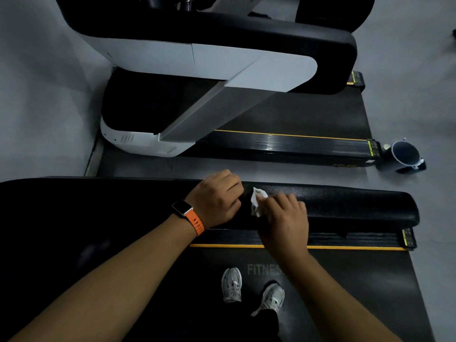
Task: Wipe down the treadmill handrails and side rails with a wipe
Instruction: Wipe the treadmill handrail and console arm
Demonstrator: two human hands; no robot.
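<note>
Shoes [232,285] stand on the belt [345,292]. The right hand [283,218] has its grip clamped on the wipe [257,199], which lies bunched on the black handrail [345,206]. The left hand [217,196] rests just beside it, grip curled together and empty.

Risk: the bunched wipe covers little, so strokes may skip patches. The left hand blocks leftward travel. The side rail [357,239] below looks unwiped.

Beyond stand a neighbouring treadmill [296,144] and a floor container [404,155].

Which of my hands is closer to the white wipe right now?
Right. The right hand holds the white wipe against the black handrail; the left hand rests curled on the handrail just left of it.
</note>
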